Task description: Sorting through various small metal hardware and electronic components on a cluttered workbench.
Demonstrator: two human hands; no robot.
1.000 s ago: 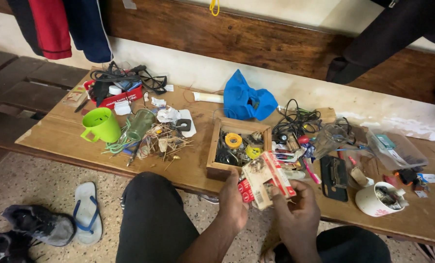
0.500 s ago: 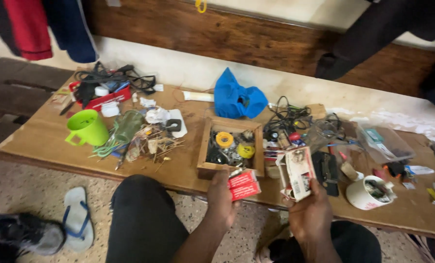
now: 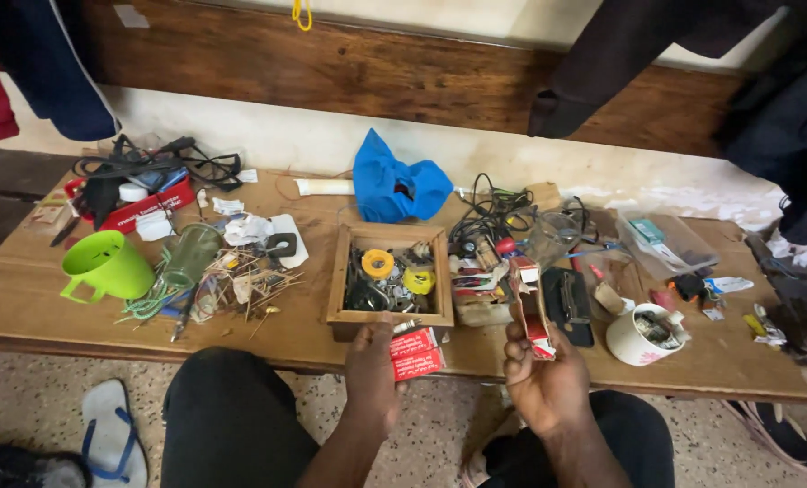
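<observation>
Head-view footage is being filled at its lower middle by two small packets, and each is being held in one hand. A small red packet point(image 3: 416, 353) is being gripped by the left hand point(image 3: 372, 375), whose fingers are curled closed around its left end; it is being held flat, just in front of the near wall of the wooden box point(image 3: 336, 298). A red-and-white carton point(image 3: 532, 312) is being held upright by the right hand point(image 3: 543, 384), with the fingers wrapped shut about its lower part and the thumb pressed against its near face; it is being kept to the right of the wooden box, well apart from the red packet. Yellow tape rolls point(image 3: 378, 263) and dark small parts are being kept inside the wooden box. Just right of the box, a black case point(image 3: 568, 305) and a white mug point(image 3: 640, 339) full of small bits are lying beyond the carton. Behind the box a blue cloth point(image 3: 394, 185) is lying crumpled, with a tangle of black cables point(image 3: 489, 212) to its right. Well to the left of the box, a green cup point(image 3: 105, 267) is lying on its side near a scatter of thin sticks point(image 3: 250, 287). Everything is being carried by a long wooden bench point(image 3: 23, 303).
</observation>
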